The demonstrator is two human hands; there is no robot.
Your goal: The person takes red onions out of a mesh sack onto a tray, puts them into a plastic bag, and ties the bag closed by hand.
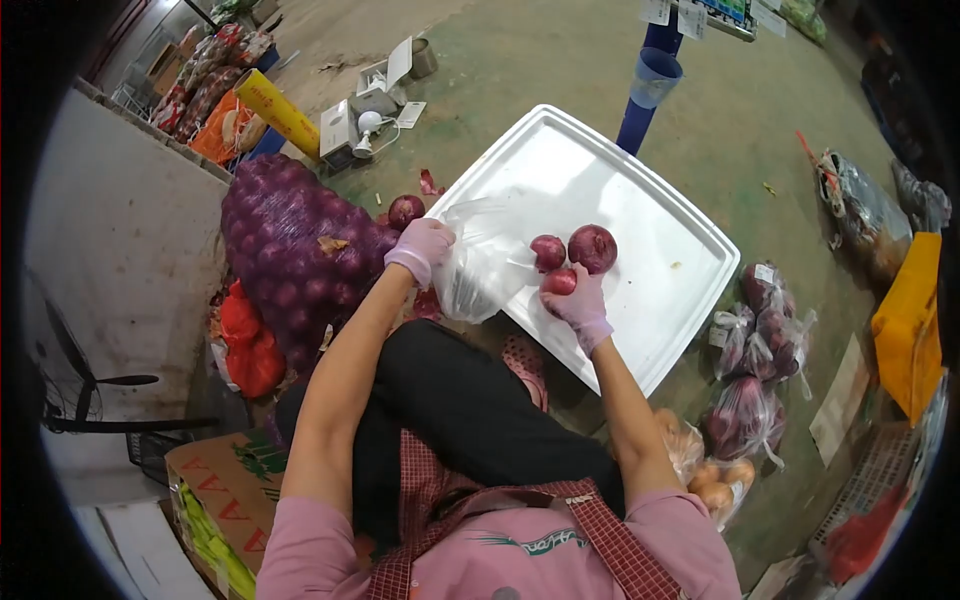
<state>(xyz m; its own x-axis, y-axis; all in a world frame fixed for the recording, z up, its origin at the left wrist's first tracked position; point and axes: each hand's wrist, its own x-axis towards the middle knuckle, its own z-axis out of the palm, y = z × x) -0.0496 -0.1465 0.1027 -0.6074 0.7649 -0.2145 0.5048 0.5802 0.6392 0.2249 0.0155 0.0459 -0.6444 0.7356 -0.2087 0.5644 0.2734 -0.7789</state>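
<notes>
Gloved in thin pink, my left hand (422, 248) is closed on the edge of a clear plastic bag (482, 268), which hangs over the near-left rim of a white tray (650, 330). My right hand (582, 310), gloved too, has its fingers around a small red onion (560, 281) at the tray surface. Just beyond those fingers lie another small red onion (548, 252) and a larger one (593, 249). A single red onion (406, 211) rests beside the tray, close to my left hand. Whether the bag contains anything is hard to see.
A big purple mesh sack of onions (290, 250) leans at the left by a white wall (130, 220). Bagged red onions (745, 415) and bagged yellow onions (715, 490) sit on the floor at right. A blue post (635, 125) stands behind the tray.
</notes>
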